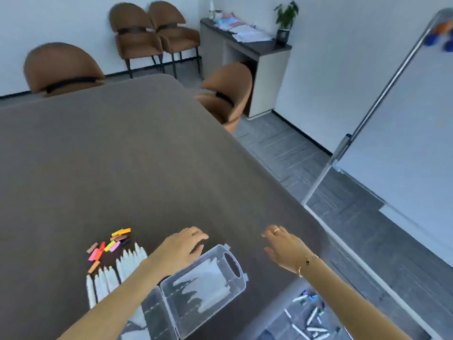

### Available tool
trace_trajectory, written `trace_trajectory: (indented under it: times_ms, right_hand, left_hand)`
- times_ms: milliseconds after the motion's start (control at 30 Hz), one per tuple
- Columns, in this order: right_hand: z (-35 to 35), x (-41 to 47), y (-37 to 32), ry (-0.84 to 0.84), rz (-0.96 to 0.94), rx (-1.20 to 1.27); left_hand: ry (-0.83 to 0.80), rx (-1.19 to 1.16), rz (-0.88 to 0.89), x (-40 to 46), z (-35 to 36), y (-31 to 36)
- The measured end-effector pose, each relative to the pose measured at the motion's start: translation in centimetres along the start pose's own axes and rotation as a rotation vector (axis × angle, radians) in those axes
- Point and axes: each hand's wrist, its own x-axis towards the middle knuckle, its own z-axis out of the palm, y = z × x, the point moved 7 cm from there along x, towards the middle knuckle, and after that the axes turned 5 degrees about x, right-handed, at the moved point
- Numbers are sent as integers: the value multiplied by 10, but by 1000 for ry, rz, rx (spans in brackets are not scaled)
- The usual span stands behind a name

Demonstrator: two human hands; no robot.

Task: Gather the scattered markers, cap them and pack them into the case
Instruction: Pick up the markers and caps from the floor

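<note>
A clear plastic case lies open on the brown table, its handle end pointing away from me. Left of it lie several white uncapped markers in rows, and beyond them a scatter of coloured caps. My left hand hovers over the case's far left corner with fingers loosely bent, holding nothing. My right hand hangs over the table to the right of the case, fingers relaxed and empty. More markers lie on the floor below the table's right edge.
Brown chairs stand at the table's far side and right side. A whiteboard on a stand leans at the right. A cabinet with papers and a plant sits against the back wall.
</note>
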Motion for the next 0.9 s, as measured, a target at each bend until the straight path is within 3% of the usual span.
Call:
trace_trajectory:
  times_ms: [267,567,767,900]
  right_hand:
    - [74,-128,198,112,436,179]
    - [225,-214,327,242,669,264]
    - [344,-249,351,147,700,357]
    - [395,-256,346,84,636,431]
  left_hand:
    - [28,16,381,102,61,188]
    - [-112,31,656,163,208,401]
    - [-249,108,571,155,317,415]
    - [-233,47,463,153,352,395]
